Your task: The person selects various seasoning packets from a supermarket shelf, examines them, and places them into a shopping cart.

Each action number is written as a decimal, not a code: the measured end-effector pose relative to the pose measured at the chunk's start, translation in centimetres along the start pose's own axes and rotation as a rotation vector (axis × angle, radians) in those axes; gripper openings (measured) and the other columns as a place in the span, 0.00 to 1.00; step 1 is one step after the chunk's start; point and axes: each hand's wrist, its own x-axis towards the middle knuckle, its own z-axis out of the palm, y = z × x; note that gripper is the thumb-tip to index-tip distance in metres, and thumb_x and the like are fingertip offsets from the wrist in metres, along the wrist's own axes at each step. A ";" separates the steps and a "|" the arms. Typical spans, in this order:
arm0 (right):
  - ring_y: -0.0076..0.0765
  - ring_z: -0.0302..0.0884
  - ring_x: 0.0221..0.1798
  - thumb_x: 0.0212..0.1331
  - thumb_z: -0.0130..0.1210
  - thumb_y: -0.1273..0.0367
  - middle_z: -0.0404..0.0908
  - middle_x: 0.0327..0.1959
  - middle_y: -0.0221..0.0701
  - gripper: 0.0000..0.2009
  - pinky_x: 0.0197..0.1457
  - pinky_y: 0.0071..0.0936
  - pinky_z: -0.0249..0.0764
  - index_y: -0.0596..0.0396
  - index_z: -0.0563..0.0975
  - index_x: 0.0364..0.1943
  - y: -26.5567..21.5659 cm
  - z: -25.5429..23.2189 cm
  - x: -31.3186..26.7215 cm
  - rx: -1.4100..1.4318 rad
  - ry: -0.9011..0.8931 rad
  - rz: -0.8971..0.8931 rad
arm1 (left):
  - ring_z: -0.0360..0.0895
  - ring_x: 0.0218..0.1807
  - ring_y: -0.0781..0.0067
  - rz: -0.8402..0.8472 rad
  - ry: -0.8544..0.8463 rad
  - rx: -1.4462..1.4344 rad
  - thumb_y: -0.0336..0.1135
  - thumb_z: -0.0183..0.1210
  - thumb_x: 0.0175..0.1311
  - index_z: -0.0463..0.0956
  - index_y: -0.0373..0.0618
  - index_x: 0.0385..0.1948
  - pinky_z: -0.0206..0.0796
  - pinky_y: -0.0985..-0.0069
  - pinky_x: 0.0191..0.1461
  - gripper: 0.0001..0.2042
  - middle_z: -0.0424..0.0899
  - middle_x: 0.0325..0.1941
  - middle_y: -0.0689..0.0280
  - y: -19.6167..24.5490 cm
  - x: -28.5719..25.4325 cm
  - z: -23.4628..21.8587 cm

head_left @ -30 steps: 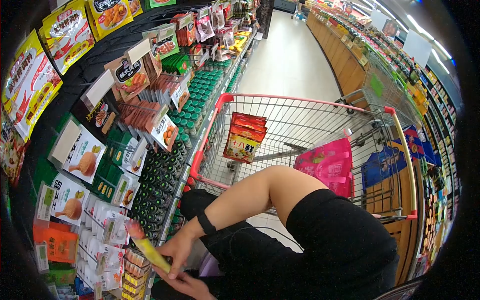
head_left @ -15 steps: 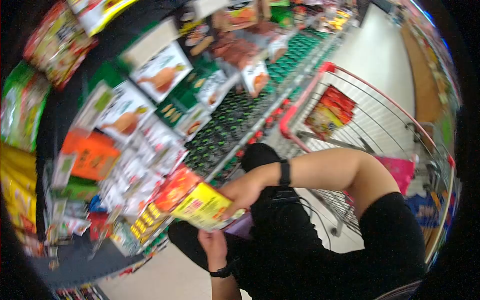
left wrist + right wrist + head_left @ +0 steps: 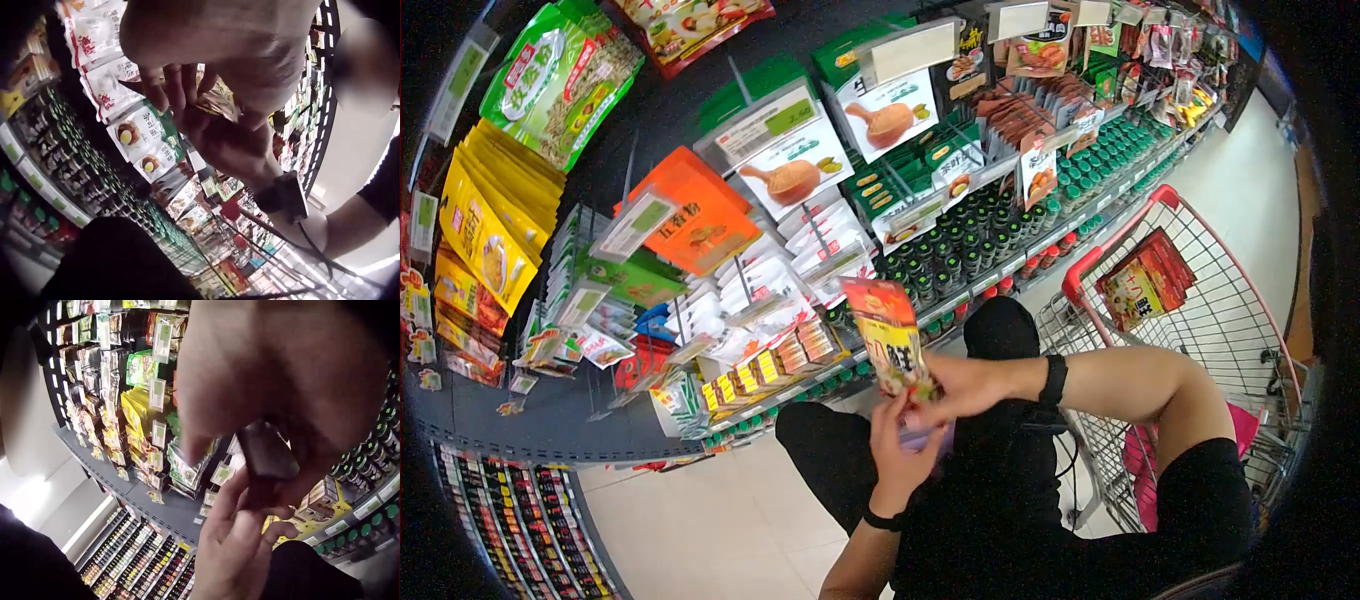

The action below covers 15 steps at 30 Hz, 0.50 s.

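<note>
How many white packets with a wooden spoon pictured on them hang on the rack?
2. One white spoon packet hangs beside the orange pouches; the other hangs further right, above the dark jars. More may be hidden behind.

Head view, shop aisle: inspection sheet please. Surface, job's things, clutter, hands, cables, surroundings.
Surface: pale tiled floor; the person is crouched low by the shelf.
Job's things: one red and yellow packet, held upright in front of the shelf.
Clutter: hanging packets and rows of green-capped jars crowd the shelf; more packets lie in the shopping cart.
Hands: left hand touches the packet's lower end from below; right hand pinches its lower edge. Each wrist wears a black band.
Cables: a thin dark cord hangs by the right arm.
Surroundings: supermarket aisle, lower shelves of small bottles at the left.
</note>
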 end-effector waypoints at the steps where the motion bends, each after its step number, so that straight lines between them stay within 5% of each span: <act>1: 0.29 0.73 0.44 0.63 0.58 0.56 0.78 0.43 0.38 0.25 0.51 0.29 0.74 0.59 0.66 0.55 0.8 -0.7 0.1 -0.009 0.016 0.074 | 0.73 0.48 0.65 -0.038 -0.026 -0.134 0.32 0.66 0.52 0.69 0.38 0.56 0.69 0.73 0.48 0.28 0.73 0.48 0.57 -0.2 -0.3 0.3; 2: 0.31 0.75 0.44 0.65 0.55 0.59 0.80 0.41 0.37 0.20 0.50 0.32 0.74 0.58 0.70 0.52 -1.1 -1.3 0.2 -0.068 0.062 0.217 | 0.73 0.49 0.66 -0.081 -0.057 -0.277 0.32 0.66 0.53 0.69 0.38 0.57 0.69 0.73 0.48 0.27 0.72 0.50 0.58 -0.5 -0.8 0.9; 4: 0.33 0.77 0.44 0.65 0.54 0.60 0.81 0.42 0.38 0.19 0.50 0.33 0.74 0.59 0.72 0.52 0.9 -2.0 0.1 -0.248 0.080 0.120 | 0.74 0.49 0.68 -0.224 -0.088 -0.476 0.33 0.62 0.58 0.71 0.38 0.53 0.69 0.74 0.49 0.21 0.70 0.53 0.59 -1.0 -1.8 1.9; 6: 0.35 0.77 0.45 0.65 0.54 0.60 0.82 0.46 0.40 0.20 0.52 0.34 0.73 0.61 0.73 0.53 1.6 -1.8 -0.1 -0.255 0.120 0.095 | 0.76 0.41 0.76 -0.442 -0.119 -0.585 0.33 0.58 0.65 0.75 0.39 0.42 0.70 0.77 0.48 0.09 0.78 0.44 0.63 -2.0 -3.5 2.5; 9: 0.33 0.77 0.46 0.64 0.55 0.59 0.82 0.45 0.40 0.21 0.53 0.33 0.73 0.63 0.74 0.51 0.2 -2.0 -0.2 -0.098 0.016 0.204 | 0.76 0.40 0.77 -0.547 -0.180 -0.829 0.44 0.56 0.69 0.74 0.39 0.45 0.69 0.77 0.44 0.16 0.80 0.39 0.66 -2.7 -4.1 2.4; 12: 0.30 0.77 0.45 0.63 0.57 0.57 0.82 0.44 0.39 0.23 0.51 0.30 0.74 0.63 0.74 0.51 0.4 -1.8 -0.7 -0.035 -0.100 0.317 | 0.78 0.43 0.70 -0.505 0.015 -1.264 0.47 0.53 0.70 0.67 0.39 0.54 0.71 0.73 0.41 0.21 0.78 0.50 0.59 -4.3 -5.4 3.2; 15: 0.32 0.79 0.44 0.61 0.59 0.55 0.83 0.43 0.40 0.24 0.50 0.30 0.75 0.62 0.75 0.51 -1.3 -1.8 -0.4 -0.125 -0.153 0.373 | 0.78 0.46 0.67 -0.620 0.211 -1.190 0.42 0.52 0.72 0.66 0.39 0.56 0.71 0.72 0.39 0.19 0.77 0.53 0.57 -3.9 -5.3 2.6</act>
